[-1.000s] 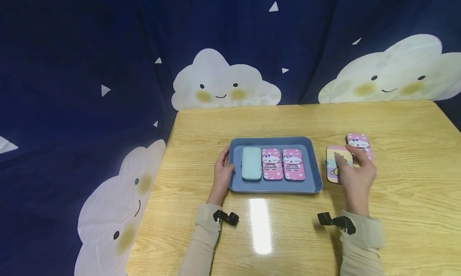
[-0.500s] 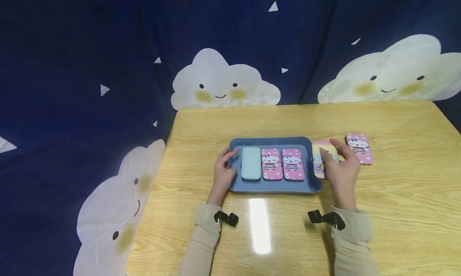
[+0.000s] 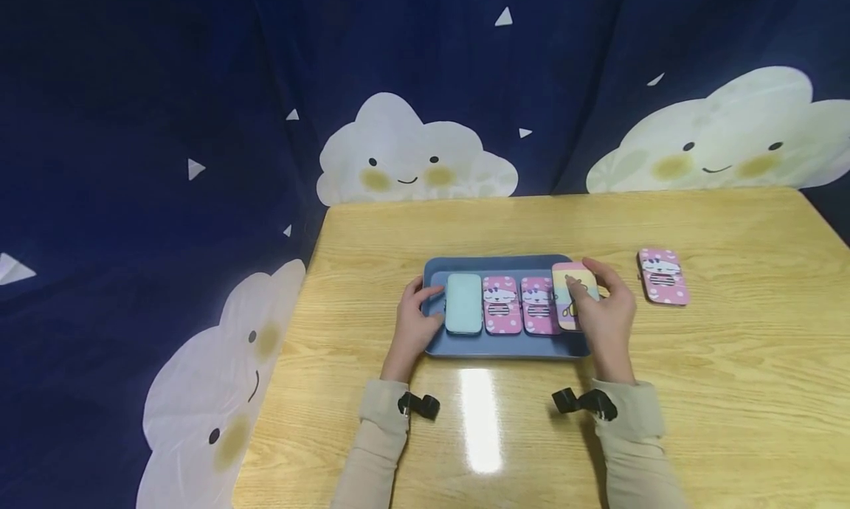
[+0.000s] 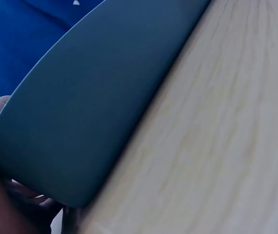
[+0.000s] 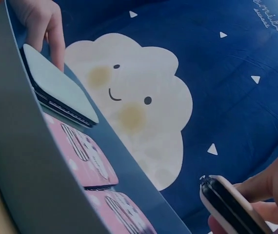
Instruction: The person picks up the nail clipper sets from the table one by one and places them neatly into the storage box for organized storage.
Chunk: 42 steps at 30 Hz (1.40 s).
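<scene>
My right hand (image 3: 607, 313) pinches a small pastel-striped clasp case (image 3: 569, 295) with a bear picture, above the right end of the blue tray (image 3: 508, 347). In the right wrist view this case (image 5: 229, 207) appears edge-on, its dark seam and metal clasp showing. Inside the tray lie a mint clasp case (image 3: 463, 303) and two pink cat-print cases, one in the middle (image 3: 502, 305) and one farther right (image 3: 538, 306), partly covered by the held case. At the left rim, my left hand (image 3: 415, 324) reaches over with extended fingers near the mint case's left side; contact is hard to tell.
Another pink cat-print case (image 3: 664, 276) lies on the wooden table (image 3: 744, 391), right of the tray. A dark blue curtain (image 3: 425, 37) with smiling clouds hangs behind the table and along its left side. Black camera mounts sit on both wrists.
My right hand has carried the striped case left, from over the table to above the tray's right end. My left hand's fingers have moved from the rim inward to the mint case.
</scene>
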Tool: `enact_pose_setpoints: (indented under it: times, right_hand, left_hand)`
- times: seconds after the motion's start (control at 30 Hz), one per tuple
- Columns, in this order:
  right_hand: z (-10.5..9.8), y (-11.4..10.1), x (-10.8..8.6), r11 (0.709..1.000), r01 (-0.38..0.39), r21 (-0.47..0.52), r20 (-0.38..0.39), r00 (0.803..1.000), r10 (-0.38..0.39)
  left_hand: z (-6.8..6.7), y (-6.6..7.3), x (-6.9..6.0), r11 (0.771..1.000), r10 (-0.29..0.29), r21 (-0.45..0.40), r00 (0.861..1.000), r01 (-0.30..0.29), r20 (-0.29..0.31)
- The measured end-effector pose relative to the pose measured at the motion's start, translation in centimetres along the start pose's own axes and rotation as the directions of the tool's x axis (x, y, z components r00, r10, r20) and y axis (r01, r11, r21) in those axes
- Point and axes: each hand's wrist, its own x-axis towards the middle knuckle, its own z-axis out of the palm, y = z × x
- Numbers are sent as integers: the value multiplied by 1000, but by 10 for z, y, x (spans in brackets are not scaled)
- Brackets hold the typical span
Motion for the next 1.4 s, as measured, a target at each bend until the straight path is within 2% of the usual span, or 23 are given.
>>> enact_pose_setpoints:
  times: [0.33,0.67,1.2,1.4]
  right_hand:
    - [16,2,-4,1000,24,2,59,998,-24]
    - [38,4,-6,998,59,22,96,994,-61]
    - [74,8,-14,995,70,-76,202,978,-53]
    - [86,10,-16,990,129,-60,208,972,-114]
  left_hand:
    - [1,4,1,995,-42,89,998,37,50]
    - [-1,6,1,996,-36,86,998,32,55]
    - [-1,6,-1,996,-60,65,997,57,51]
    - [-1,6,-1,997,-53,53,998,51,45]
